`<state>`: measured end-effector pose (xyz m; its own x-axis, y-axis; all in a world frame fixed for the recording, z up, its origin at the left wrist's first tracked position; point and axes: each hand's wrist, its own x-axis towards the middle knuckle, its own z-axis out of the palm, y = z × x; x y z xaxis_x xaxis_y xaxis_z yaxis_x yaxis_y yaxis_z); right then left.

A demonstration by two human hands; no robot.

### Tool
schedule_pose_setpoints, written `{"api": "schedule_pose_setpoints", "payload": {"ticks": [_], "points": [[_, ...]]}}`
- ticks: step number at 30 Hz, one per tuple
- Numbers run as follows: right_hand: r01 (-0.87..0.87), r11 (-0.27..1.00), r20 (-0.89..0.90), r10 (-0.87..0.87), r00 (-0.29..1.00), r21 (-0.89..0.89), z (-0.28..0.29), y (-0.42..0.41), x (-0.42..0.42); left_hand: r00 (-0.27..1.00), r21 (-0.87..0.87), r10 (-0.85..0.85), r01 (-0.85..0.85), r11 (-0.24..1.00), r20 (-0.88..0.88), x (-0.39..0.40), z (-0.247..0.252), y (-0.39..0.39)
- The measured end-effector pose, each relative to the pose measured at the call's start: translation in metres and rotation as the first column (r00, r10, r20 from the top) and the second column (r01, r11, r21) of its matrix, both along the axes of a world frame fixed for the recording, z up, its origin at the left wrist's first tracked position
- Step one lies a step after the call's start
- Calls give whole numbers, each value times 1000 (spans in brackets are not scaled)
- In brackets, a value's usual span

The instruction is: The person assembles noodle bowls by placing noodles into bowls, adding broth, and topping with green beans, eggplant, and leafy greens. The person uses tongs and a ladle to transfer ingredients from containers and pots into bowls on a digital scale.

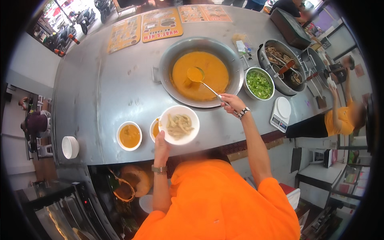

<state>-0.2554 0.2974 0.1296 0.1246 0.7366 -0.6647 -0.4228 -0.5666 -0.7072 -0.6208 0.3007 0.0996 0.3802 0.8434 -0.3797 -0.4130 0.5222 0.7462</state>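
Observation:
My left hand grips the rim of a white bowl that holds pale strips of food. Partly behind that bowl, a second white bowl with orange soup shows only its left side. In my right hand is the handle of a metal ladle. The ladle's cup, full of orange soup, is over the large metal pan of the same soup. Further left stands another white bowl filled with soup.
Stacked white bowls stand at the left of the steel counter. Right of the pan are a bowl of chopped green onions, a kitchen scale and a large pot with meat and utensils. A person in yellow stands at the right.

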Motion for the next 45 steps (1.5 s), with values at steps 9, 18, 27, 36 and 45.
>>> {"api": "schedule_pose_setpoints", "payload": {"ticks": [9, 18, 27, 36, 45], "points": [[18, 1000, 162, -16, 987, -10, -7, -19, 1, 995, 97, 1, -11, 995, 102, 20, 22, 60], [-45, 999, 247, 41, 968, 12, 45, -43, 13, 974, -35, 147, -143, 989, 175, 88, -4, 91], [-212, 977, 515, 163, 842, 37, 130, -67, 5, 933, -147, 174, -133, 980, 314, 172, -33, 96], [-393, 919, 1000, -13, -8, 9, 97, -96, -38, 909, -28, -28, 43, 999, 417, 204, -24, 90], [-373, 923, 994, -110, -12, 98, 51, -124, -22, 958, 38, -83, 76, 996, 275, 203, -7, 92]]}}
